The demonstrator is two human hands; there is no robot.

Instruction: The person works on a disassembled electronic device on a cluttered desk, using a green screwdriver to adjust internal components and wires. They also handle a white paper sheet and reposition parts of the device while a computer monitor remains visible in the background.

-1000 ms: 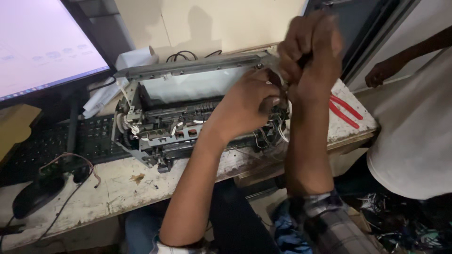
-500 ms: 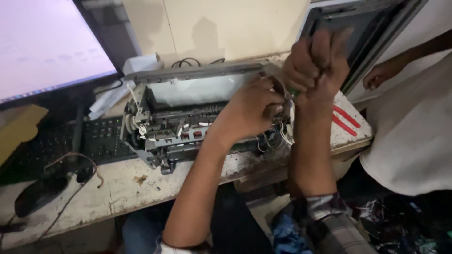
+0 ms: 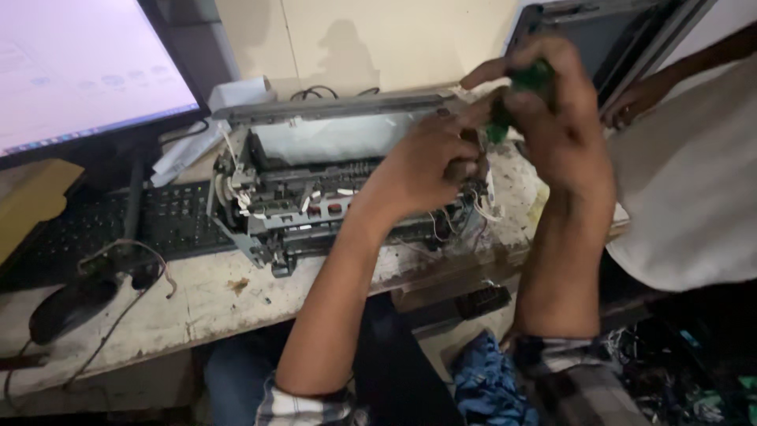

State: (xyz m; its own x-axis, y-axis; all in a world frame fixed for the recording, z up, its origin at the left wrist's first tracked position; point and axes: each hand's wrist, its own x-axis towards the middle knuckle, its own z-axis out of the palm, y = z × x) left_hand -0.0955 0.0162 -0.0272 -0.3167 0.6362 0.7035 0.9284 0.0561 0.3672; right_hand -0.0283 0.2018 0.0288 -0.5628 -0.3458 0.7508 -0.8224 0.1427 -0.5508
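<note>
Gripping small green part (image 3: pixel 520 87), right hand (image 3: pixel 556 130) hovered above printer's (image 3: pixel 331 185) right end; part blurred, mostly hidden by fingers. Left hand (image 3: pixel 418 170) closed on printer's right side; what it gripped hidden. Brown cardboard flap (image 3: pixel 35 197) lay at left, cut off by edge. Bystander's hand (image 3: pixel 639 99) touched dark panel (image 3: pixel 607 35), top right.

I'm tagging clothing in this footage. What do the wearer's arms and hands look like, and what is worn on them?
Both forearms are bare. The left hand and right hand show no gloves; rings or a watch cannot be made out. Plaid sleeves are pushed up near the elbows: a pale checked left sleeve and a darker checked right sleeve.
</note>
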